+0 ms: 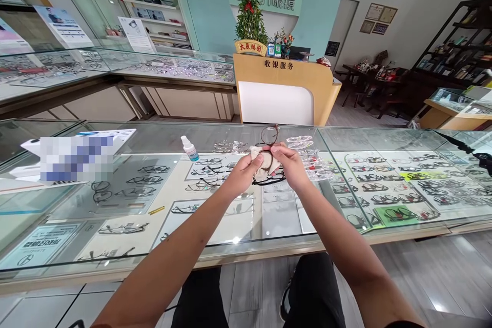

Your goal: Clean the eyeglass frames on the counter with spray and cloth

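Above the glass counter my left hand point(246, 171) is closed around a beige cloth point(265, 163), its thumb pressing the cloth to a pair of dark-rimmed eyeglasses point(269, 135). One round lens of the eyeglasses stands up clear beyond my fingers, while the cloth partly covers the other. My right hand point(291, 161) pinches the eyeglasses and the cloth's edge from the right side. Some fingertips of both hands are hidden behind the cloth. To the left, a small white spray bottle point(189, 148) with a blue lower part stands on the counter top.
The glass display counter point(230, 259) runs across in front of me, with rows of eyeglasses point(378, 187) inside. White boxes and papers point(26, 164) lie at its left end. A wooden cashier desk point(249, 66) with plants stands beyond. A black strap point(455, 143) reaches in at right.
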### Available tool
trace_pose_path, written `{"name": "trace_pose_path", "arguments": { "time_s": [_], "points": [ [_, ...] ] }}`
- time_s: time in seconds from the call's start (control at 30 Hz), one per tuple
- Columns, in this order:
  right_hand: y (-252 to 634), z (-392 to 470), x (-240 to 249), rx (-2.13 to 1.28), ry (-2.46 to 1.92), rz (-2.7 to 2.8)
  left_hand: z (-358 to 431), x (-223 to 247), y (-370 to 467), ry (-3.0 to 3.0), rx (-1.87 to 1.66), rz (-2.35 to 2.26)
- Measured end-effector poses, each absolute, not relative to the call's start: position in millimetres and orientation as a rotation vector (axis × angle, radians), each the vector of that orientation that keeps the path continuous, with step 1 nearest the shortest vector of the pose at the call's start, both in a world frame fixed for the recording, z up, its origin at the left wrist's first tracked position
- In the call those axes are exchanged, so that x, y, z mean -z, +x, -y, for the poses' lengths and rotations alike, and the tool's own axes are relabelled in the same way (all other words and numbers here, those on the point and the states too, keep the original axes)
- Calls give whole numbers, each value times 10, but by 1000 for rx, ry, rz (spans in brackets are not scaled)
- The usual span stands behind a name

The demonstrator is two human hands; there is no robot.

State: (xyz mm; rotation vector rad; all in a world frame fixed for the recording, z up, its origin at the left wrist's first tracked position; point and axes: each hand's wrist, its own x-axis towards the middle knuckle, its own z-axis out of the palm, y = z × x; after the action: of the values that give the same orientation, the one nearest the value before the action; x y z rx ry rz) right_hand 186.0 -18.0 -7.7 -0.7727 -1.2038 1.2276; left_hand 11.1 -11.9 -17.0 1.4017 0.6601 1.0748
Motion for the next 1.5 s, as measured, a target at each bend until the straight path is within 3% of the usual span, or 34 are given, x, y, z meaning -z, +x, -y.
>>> {"name": "trace_pose_path", "arguments": {
  "time_s": [0.33, 0.67, 1.0, 1.5],
  "points": [
    [1798, 210, 92, -1209, -758, 1313, 117, 228, 159, 1353, -1228, -752],
    [1858, 173, 72, -1260, -774, 1183, 124, 139, 100, 1413, -1032, -634],
    [1802, 204, 78, -1174, -778, 1330, 110, 272, 172, 1339, -1236, -794],
    [1839, 175, 71, -1184, -752, 1323, 129, 196, 141, 1322, -1150, -738]
  ]
}}
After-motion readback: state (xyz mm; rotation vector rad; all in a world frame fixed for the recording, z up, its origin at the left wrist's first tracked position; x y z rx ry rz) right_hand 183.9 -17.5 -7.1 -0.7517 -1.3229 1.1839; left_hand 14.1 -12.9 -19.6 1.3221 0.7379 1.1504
